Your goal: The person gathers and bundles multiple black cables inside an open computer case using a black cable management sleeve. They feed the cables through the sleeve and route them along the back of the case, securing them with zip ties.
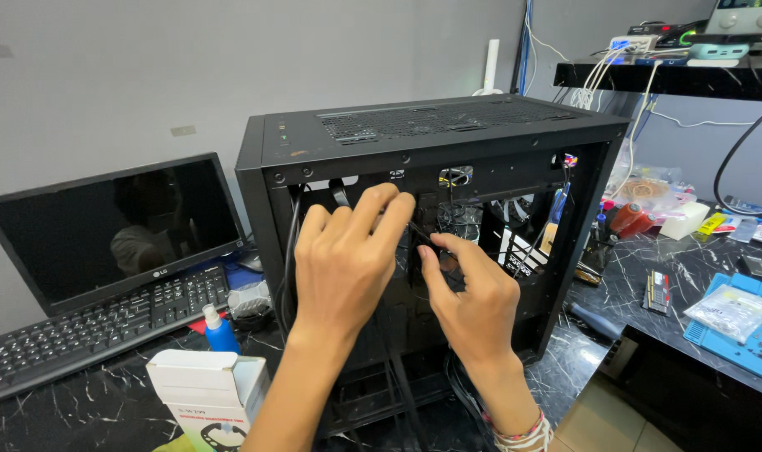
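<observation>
Head view: both hands' fingers [372,219] pinch black cables [421,233] inside the open computer case [431,134].

Open side of the black PC case [314,151] is crowded: both hands fill its upper middle, black cables [290,251] hang at its left edge and run along its bottom. Left of the case, a blue-capped bottle [219,329] and white box [205,385] block the tabletop [79,410]. Right of the case, bare tabletop gives passage.
</observation>
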